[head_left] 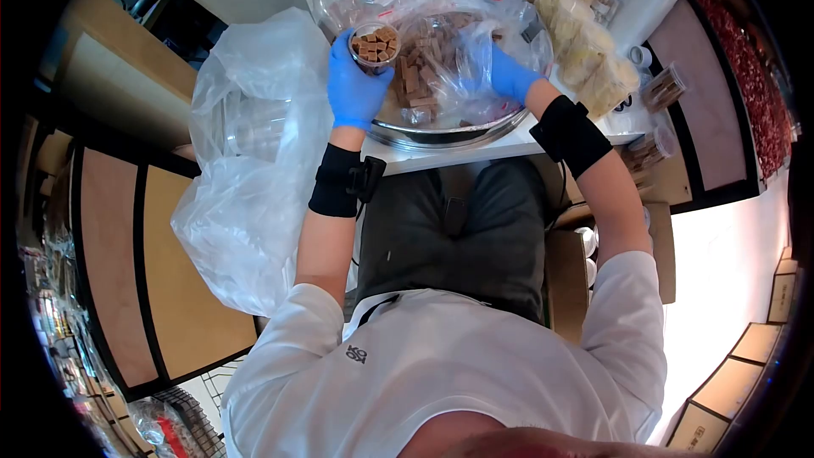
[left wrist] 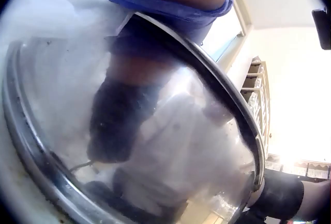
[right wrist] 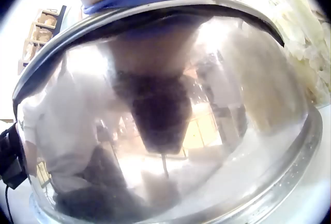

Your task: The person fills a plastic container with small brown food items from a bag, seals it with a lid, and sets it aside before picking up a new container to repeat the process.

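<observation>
While the left hand (head_left: 356,89), in a blue glove, curls its fingers round a small clear cup (head_left: 376,44) and holds it upright, the cup stands filled to the brim with brown cubes (head_left: 383,37). It hangs over the far left side of a wide metal bowl (head_left: 458,137), which sits at the near edge of the white bench (head_left: 424,157), right in front of the seated person. A thin plastic bag (head_left: 475,38) lines the bowl, and a heap of the same cubes (head_left: 420,76) lies inside it, just beside the cup. The right hand (head_left: 509,75), also gloved, reaches into the bowl from its right side and touches the plastic; crumpled film covers the fingers, so I cannot tell whether they are spread or gripping anything. Both forearms wear black bands near the wrist. A big clear sack (head_left: 246,161) hangs off the left end of the bench, touching the left arm. Packs of pale snacks (head_left: 585,59) are stacked at the right end, near the bowl, with a white roll (head_left: 649,0) behind them toward the far right corner. Both wrist views are filled by the bowl's shiny outer wall, which mirrors the person in a blur and shows neither hand's fingers.
</observation>
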A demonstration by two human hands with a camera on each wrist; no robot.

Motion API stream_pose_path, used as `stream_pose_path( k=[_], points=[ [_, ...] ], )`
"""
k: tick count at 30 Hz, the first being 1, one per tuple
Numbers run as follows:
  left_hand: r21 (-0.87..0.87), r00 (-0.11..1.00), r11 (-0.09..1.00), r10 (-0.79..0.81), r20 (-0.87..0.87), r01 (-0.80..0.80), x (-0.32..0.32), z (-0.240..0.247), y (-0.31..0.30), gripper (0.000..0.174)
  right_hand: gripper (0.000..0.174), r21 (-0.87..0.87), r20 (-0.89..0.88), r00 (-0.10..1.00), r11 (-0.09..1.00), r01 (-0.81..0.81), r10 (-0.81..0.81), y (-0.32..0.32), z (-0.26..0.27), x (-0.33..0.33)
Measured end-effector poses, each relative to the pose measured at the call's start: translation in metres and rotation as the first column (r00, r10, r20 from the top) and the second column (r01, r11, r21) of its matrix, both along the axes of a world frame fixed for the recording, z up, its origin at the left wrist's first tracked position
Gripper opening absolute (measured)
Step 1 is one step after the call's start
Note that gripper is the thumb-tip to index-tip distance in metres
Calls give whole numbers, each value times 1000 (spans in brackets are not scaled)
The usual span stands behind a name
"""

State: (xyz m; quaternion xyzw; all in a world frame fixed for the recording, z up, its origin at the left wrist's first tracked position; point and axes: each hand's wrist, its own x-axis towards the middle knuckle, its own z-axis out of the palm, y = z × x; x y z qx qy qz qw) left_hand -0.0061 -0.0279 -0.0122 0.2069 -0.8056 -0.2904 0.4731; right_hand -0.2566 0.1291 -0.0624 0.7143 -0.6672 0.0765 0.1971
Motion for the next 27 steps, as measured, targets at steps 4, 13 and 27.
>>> stream_pose_path(
  k=[4,13,27],
  points=[
    [148,999,989,-1,-51,9,2,4,1,76,58,224,-287,955,964,140,-72,-5,-8,-13],
    [81,996,993,85,29,-87,4,3,1,76,71,123,728,675,991,44,-120,-1,23,-3],
    [22,996,998,60,67,-61,3,-3,-2,80,47,122,310,896,948,294,-318,-17,5,-51]
  ],
)
